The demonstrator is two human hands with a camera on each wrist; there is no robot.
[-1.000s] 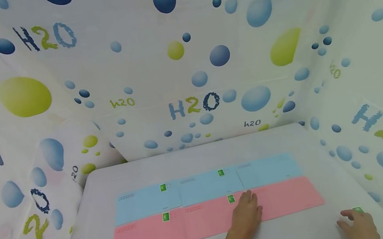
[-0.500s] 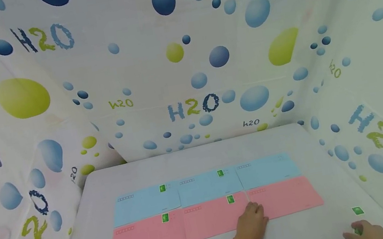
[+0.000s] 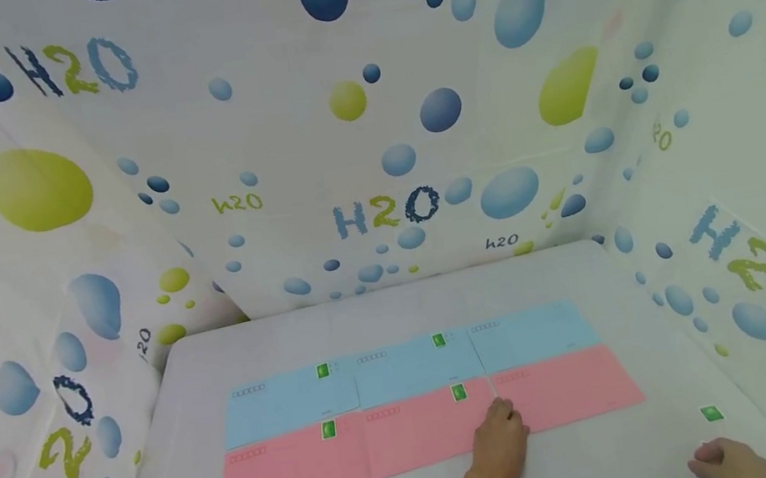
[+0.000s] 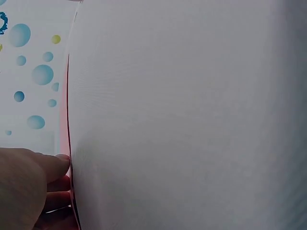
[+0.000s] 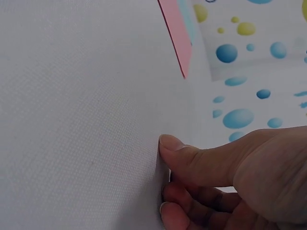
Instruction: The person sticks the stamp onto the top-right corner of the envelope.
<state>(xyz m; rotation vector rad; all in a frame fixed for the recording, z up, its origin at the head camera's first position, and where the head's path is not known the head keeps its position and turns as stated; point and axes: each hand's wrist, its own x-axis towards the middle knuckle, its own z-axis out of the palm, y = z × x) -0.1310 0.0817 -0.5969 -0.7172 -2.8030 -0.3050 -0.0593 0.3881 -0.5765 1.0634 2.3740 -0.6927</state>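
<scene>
My left hand (image 3: pixel 497 448) rests near the seam between the middle pink envelope (image 3: pixel 424 439) and the right pink envelope (image 3: pixel 568 387), fingertips on the paper. In the left wrist view the thumb and fingers of the left hand (image 4: pixel 29 187) touch the envelope's edge. My right hand (image 3: pixel 732 461) is low at the table's right side, thumb and fingertips together on a small green stamp, mostly hidden; only a pale sliver shows. In the right wrist view the right hand (image 5: pixel 225 172) is close to the tabletop. A loose green stamp (image 3: pixel 712 413) lies just beyond it.
Behind the pink row lie three blue envelopes, left (image 3: pixel 289 407), middle (image 3: pixel 413 373) and right (image 3: pixel 532 338). Green stamps sit on the left and middle envelopes of both rows. A white cloth covers the table (image 3: pixel 394 305); patterned curtains (image 3: pixel 290 136) surround it.
My left hand has drawn back toward me from the right pink envelope's upper left corner. The right hand has moved nearer, uncovering one loose stamp; its fingers have closed over another.
</scene>
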